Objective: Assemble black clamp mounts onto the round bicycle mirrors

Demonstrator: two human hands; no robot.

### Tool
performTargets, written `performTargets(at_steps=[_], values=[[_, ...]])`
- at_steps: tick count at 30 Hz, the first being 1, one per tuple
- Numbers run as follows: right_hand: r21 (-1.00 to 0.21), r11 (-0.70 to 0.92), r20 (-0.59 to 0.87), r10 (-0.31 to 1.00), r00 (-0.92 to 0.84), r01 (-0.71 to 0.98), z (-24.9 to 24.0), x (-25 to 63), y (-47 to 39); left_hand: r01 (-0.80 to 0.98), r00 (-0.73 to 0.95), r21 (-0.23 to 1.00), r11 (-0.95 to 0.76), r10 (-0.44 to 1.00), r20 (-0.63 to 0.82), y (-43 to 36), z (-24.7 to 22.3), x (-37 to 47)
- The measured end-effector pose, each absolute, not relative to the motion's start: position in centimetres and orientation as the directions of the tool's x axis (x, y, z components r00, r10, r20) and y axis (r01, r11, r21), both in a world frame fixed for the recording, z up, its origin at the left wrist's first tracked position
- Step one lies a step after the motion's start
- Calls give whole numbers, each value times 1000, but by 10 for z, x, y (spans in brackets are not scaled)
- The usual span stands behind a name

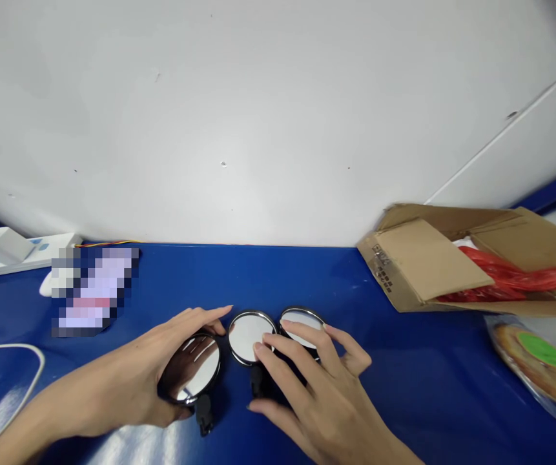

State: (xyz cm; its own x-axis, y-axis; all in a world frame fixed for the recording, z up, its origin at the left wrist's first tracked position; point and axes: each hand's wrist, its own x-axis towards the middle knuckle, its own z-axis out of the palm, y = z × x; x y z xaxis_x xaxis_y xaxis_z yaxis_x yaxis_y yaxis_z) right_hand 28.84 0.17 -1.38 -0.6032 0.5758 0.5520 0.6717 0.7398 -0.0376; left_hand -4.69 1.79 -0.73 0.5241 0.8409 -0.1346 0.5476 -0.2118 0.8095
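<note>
Three round mirrors (246, 330), close together at your blue worktop (171, 278).
Your left hand (130, 371) pinches the left mirror (206, 371) by its edge; your right hand (333, 394) spreads over the middle mirror (243, 339) and right mirror (301, 316). Uneven fingertip pressure could tip or knock them together. Your fingers partly hide the right mirror; its mount is unclear.

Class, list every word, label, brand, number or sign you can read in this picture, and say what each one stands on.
No text here can be read for certain.
Cardboard box: dark printing on its side, too small and blurred to read.
Wrapped food: green label, no words readable.
Phone: screen pixelated, unreadable.
Power strip: blue patches, no lettering readable.
</note>
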Motion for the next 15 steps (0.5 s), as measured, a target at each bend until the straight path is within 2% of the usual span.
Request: performTargets(at_steps=[3, 6, 9, 11, 13, 15], values=[[-9, 729, 549, 576, -606, 684, -16, 282, -1, 566, 530, 809, -157, 822, -211, 18, -10, -49], [-32, 731, 577, 570, -584, 682, -13, 278, -3, 551, 547, 816, -175, 814, -195, 19, -15, -51], [-161, 723, 639, 595, -487, 672, -6, 285, 1, 545, 563, 810, -215, 810, -164, 20, -18, -51], [-256, 694, 625, 650, -433, 673, 0, 297, 7, 552, 565, 805, -216, 807, -171, 21, -16, -51], [-346, 666, 566, 710, -420, 660, 4, 313, 16, 572, 559, 797, -195, 804, -205, 21, -10, -50], [-465, 636, 447, 769, -457, 616, 5, 328, 25, 595, 550, 785, -170, 799, -244, 22, -3, -49]])
